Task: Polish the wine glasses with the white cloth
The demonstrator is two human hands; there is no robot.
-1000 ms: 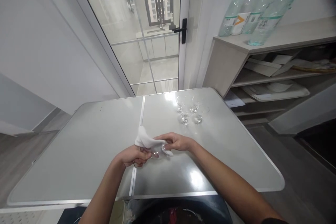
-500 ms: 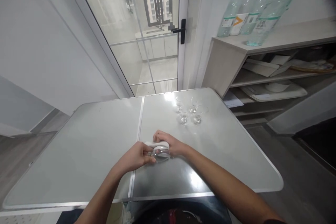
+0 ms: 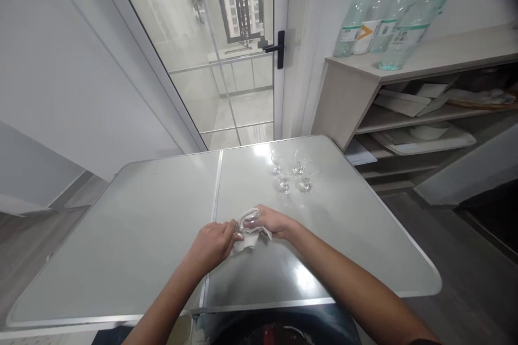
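Observation:
My left hand is closed around the stem end of a clear wine glass, which lies tilted on its side above the table. My right hand presses a white cloth against the glass bowl, with some fingers seemingly inside it. The cloth hangs loosely below the bowl and out past the right fingers. Farther back on the table, several more clear stemmed glasses stand in a close group. Their thin outlines are hard to separate.
Beneath my hands is a pale glossy table with a metal seam. A wooden shelf unit at the right carries several plastic bottles on top and trays below. A glazed door with a black handle stands behind.
The glass has turned in my hands, its bowl now pointing more up and right. The cloth has shifted and unfolded below the bowl. My left fingers have closed tighter around the stem end.

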